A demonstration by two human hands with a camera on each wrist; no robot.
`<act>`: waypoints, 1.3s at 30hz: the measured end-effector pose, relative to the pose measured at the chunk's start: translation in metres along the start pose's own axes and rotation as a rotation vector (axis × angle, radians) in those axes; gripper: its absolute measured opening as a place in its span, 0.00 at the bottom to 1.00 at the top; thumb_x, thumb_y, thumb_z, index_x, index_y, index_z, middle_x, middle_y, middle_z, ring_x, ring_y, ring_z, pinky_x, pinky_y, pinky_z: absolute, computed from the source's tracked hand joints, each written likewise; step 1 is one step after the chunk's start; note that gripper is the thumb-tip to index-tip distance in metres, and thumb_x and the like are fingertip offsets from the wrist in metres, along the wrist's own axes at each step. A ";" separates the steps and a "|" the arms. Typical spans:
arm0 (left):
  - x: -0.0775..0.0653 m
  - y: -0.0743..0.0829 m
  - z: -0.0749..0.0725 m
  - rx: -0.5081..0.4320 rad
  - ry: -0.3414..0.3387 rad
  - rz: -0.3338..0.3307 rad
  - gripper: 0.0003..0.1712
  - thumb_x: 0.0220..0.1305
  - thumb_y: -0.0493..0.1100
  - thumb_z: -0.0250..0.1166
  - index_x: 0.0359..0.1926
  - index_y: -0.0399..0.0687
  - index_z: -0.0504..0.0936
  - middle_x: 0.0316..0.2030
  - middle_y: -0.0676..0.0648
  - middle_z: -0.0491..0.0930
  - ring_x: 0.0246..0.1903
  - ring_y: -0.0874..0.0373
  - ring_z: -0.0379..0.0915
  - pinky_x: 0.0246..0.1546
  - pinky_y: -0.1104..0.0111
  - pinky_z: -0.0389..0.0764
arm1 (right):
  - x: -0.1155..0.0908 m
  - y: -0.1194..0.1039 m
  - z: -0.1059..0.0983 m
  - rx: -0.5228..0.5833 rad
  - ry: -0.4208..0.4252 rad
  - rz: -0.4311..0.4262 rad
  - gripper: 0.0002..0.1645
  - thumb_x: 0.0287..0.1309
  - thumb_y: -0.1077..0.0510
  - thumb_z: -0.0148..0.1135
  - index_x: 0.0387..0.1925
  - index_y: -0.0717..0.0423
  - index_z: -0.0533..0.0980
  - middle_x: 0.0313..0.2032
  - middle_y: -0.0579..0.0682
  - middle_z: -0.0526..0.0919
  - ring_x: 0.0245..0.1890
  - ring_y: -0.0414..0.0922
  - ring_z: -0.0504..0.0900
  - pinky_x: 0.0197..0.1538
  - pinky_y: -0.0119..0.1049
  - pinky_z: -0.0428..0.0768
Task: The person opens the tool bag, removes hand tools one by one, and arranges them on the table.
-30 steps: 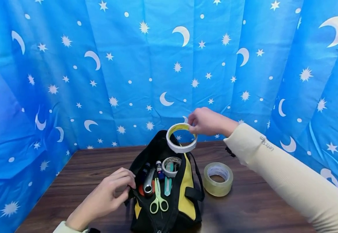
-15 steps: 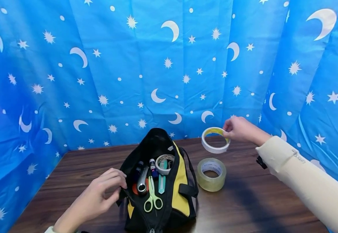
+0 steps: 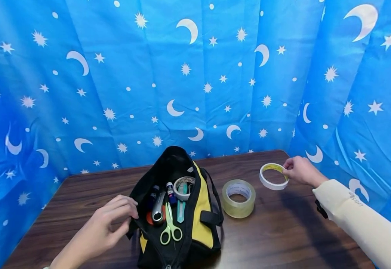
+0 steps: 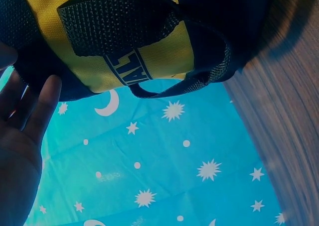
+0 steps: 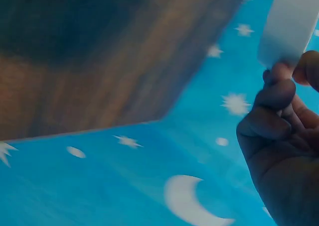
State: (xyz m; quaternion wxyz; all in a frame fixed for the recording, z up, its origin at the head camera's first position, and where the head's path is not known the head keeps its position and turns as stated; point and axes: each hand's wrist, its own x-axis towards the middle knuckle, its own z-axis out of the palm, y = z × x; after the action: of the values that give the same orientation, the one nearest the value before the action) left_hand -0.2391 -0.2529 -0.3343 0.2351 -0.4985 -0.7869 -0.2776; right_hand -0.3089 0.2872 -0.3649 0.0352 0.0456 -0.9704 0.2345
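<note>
My left hand (image 3: 106, 224) pinches the left edge of the open mouth of a black and yellow tool bag (image 3: 203, 224). In the left wrist view, its fingers (image 4: 46, 104) lie along the bag's dark rim. Over the right part of the table, my right hand (image 3: 301, 170) pinches a thin roll of white tape (image 3: 269, 184) with a yellow inner core. The right wrist view shows the side of that tape roll (image 5: 289, 32) between thumb and fingers. To its left, a wide roll of clear packing tape (image 3: 237, 210) lies flat beside the bag.
Inside the bag are green-handled scissors (image 3: 169, 228), a teal utility knife (image 3: 181, 211), a metal wrench-like tool (image 3: 157, 209), a glue stick (image 3: 171, 193) and another tape roll (image 3: 181, 195). Behind the wooden table (image 3: 91, 194) hangs a blue curtain (image 3: 195, 86) with moons and stars.
My right hand has carried the white tape roll from above the bag rightward, past the packing tape, and lower over the table. The left hand keeps its hold on the bag's edge.
</note>
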 end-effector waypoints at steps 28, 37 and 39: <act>-0.008 -0.009 -0.001 -0.015 -0.014 0.003 0.22 0.36 0.24 0.57 0.32 0.53 0.74 0.37 0.57 0.71 0.41 0.58 0.66 0.44 0.78 0.62 | -0.006 0.027 0.075 0.066 -0.114 0.105 0.05 0.47 0.61 0.58 0.26 0.59 0.77 0.17 0.46 0.73 0.16 0.40 0.71 0.20 0.33 0.70; 0.000 -0.008 0.001 -0.014 -0.018 -0.010 0.22 0.36 0.24 0.57 0.32 0.53 0.74 0.37 0.57 0.71 0.41 0.58 0.66 0.44 0.77 0.62 | 0.005 0.033 0.074 0.089 -0.133 0.121 0.06 0.49 0.61 0.57 0.28 0.59 0.76 0.16 0.47 0.72 0.16 0.41 0.71 0.20 0.34 0.70; 0.000 -0.010 0.002 -0.008 -0.019 -0.015 0.22 0.36 0.24 0.57 0.32 0.53 0.74 0.37 0.57 0.71 0.41 0.58 0.66 0.44 0.78 0.62 | 0.007 0.034 0.073 0.086 -0.134 0.112 0.05 0.49 0.61 0.57 0.28 0.59 0.76 0.16 0.47 0.72 0.16 0.41 0.70 0.20 0.34 0.70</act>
State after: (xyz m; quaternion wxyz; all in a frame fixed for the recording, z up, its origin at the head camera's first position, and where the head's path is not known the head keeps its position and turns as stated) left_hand -0.2482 -0.2547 -0.3374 0.2235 -0.4963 -0.7916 -0.2778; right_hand -0.3227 0.2832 -0.4449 -0.0447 0.0080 -0.9607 0.2739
